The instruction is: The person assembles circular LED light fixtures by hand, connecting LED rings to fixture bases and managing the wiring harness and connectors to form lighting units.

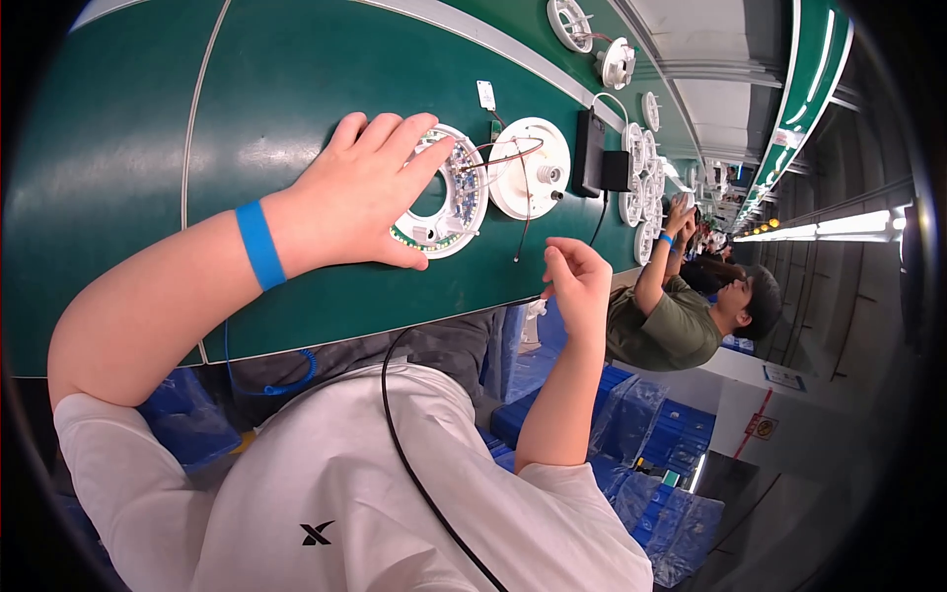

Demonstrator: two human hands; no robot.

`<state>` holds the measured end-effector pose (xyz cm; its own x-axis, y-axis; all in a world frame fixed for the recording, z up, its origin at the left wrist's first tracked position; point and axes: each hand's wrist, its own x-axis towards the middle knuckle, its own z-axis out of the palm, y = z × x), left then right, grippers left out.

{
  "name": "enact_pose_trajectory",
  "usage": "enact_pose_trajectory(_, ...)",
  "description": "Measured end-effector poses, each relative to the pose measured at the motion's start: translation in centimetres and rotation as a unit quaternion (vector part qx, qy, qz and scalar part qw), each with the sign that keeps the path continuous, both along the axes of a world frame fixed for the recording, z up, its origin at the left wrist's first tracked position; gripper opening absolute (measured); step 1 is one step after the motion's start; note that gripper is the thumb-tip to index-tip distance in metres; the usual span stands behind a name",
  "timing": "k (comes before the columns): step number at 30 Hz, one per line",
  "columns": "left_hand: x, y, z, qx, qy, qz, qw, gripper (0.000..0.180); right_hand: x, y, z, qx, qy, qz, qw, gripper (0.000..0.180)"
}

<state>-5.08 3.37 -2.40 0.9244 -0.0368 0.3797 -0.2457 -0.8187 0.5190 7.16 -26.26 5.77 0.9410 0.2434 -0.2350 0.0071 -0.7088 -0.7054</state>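
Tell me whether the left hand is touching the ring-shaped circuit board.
Touching. The head view shows the left hand lying flat on the ring-shaped circuit board, its fingers covering the ring's near edge on the green table.

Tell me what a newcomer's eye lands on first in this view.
First, the left hand spread flat on a white ring-shaped board on the green belt, a blue wristband on its wrist. Beside it to the right lies a white round disc with thin wires, while the right hand pinches something small at the belt's near edge. Farther right, a co-worker works along the same line.
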Motion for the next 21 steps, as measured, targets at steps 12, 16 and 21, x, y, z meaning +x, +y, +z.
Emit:
enact_pose_trajectory(12, 0.0, 0.0, 0.0, -0.01, -0.002, 0.004, 1.0, 0.108, -0.2, 1.3, -1.2, -0.049, 0.086, 0.093, 0.991, 0.011)
enact_pose_trajectory(16, 0.0, 0.0, -0.2, -0.011, -0.006, 0.004, 1.0, 0.108, -0.1, 2.7, -1.0, -0.018, 0.1, 0.067, 0.993, 0.012)
enact_pose_trajectory(21, 0.0, 0.0, -0.3, -0.007, -0.011, 0.01, 1.0, 0.107, 1.0, 1.7, -1.8, -0.09, 0.105, 0.162, 0.977, 0.008)
